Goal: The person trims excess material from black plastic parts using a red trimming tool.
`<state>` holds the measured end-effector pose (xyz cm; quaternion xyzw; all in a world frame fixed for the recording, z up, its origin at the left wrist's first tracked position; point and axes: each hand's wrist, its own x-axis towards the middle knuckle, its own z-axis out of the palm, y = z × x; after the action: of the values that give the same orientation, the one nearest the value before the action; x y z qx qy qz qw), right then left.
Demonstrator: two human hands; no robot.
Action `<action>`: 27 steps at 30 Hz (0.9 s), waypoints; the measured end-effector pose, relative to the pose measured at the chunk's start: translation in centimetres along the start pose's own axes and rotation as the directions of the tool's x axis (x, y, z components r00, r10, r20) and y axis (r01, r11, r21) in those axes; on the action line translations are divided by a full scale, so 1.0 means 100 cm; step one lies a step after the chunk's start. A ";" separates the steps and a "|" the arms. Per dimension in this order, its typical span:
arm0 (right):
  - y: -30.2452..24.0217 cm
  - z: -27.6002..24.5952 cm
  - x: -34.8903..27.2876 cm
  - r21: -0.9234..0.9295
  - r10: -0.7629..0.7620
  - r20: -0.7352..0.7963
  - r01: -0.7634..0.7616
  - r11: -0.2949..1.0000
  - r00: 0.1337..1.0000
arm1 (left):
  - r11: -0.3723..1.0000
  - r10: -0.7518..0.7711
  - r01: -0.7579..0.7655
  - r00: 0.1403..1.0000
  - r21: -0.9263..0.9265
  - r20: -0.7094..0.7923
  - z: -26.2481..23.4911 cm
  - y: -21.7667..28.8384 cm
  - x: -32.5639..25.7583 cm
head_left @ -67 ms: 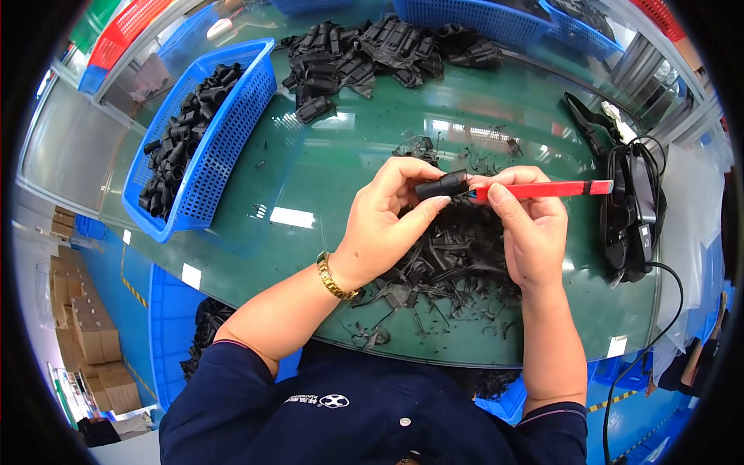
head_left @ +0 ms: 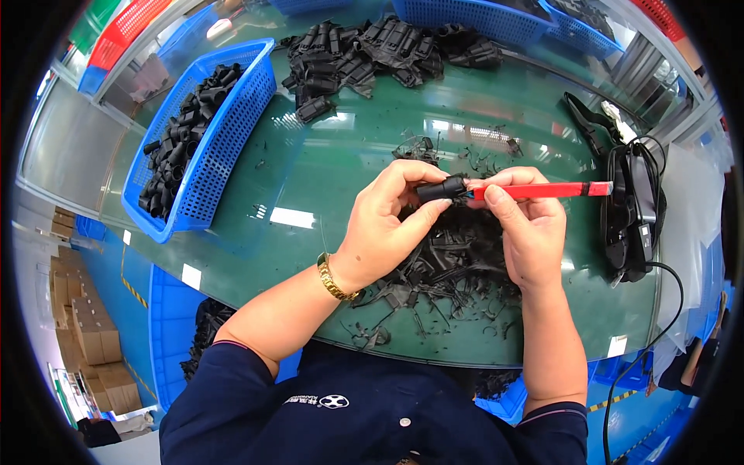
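Note:
My left hand (head_left: 378,225) pinches a short black cylindrical part (head_left: 438,191) between thumb and fingers, over the table's middle. From the right, my right hand (head_left: 533,232) grips a long, flat, red-handled knife (head_left: 554,189). Its tip meets the right end of the black part, and the fingers mostly hide the blade. The handle's far end sticks out to the right past my fingers, with a dark band near it. Below both hands lies a heap of black scraps and trimmings (head_left: 457,267).
A blue basket (head_left: 225,167) of black tubular parts stands on the left of the green table (head_left: 325,178). More black moulded pieces (head_left: 395,46) are piled along the back. At the right lies a black corded device (head_left: 629,205), its cable running off the table edge.
The black part has turned and tilted slightly in my left fingers. Both hands stay nearly in place, with the knife still at the part's right end.

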<state>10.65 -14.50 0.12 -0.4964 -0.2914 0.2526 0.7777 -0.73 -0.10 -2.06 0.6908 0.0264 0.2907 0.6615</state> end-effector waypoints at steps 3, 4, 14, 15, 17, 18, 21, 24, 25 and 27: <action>0.000 0.000 0.000 -0.019 -0.011 -0.007 0.011 1.000 1.000 | 0.996 0.031 -0.026 0.998 -0.081 0.063 0.002 0.002 0.001; -0.001 0.000 -0.001 -0.026 -0.035 -0.017 0.034 0.999 0.999 | 0.984 -0.038 0.047 0.998 -0.170 0.052 0.002 0.003 0.003; 0.003 0.000 0.000 0.131 0.037 -0.026 -0.034 0.991 0.999 | 0.949 -0.176 0.167 0.984 -0.266 -0.008 0.001 0.008 -0.001; 0.003 -0.001 0.000 0.143 0.045 -0.019 -0.042 0.989 0.999 | 0.962 -0.162 0.155 0.987 -0.223 -0.013 0.002 0.008 -0.001; 0.003 -0.001 0.000 0.154 0.053 -0.012 -0.050 0.987 0.999 | 0.973 -0.148 0.143 0.989 -0.180 -0.017 0.002 0.008 -0.002; 0.002 0.000 0.000 0.160 0.057 -0.012 -0.054 0.986 0.998 | 0.984 -0.122 0.118 0.992 -0.131 -0.018 0.002 0.008 -0.002; 0.002 0.001 0.000 0.157 0.061 -0.007 -0.060 0.986 0.998 | 0.998 -0.056 0.056 0.998 -0.038 -0.014 0.003 0.005 -0.003; 0.002 0.001 0.000 0.134 0.059 0.000 -0.059 0.989 0.998 | 0.999 0.015 -0.014 1.000 0.038 -0.021 0.004 0.003 -0.003; 0.002 0.001 0.000 0.122 0.057 0.003 -0.056 0.991 0.998 | 0.996 0.048 -0.046 0.998 0.071 -0.033 0.005 0.003 -0.002; 0.003 0.003 0.000 0.113 0.048 0.003 -0.048 0.992 0.999 | 0.992 0.067 -0.065 0.997 0.107 -0.024 0.004 0.004 -0.002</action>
<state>10.42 -14.21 -0.10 -0.4582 -0.2649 0.2875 0.7982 -0.86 -0.60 -1.80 0.7215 0.0281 0.3200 0.6134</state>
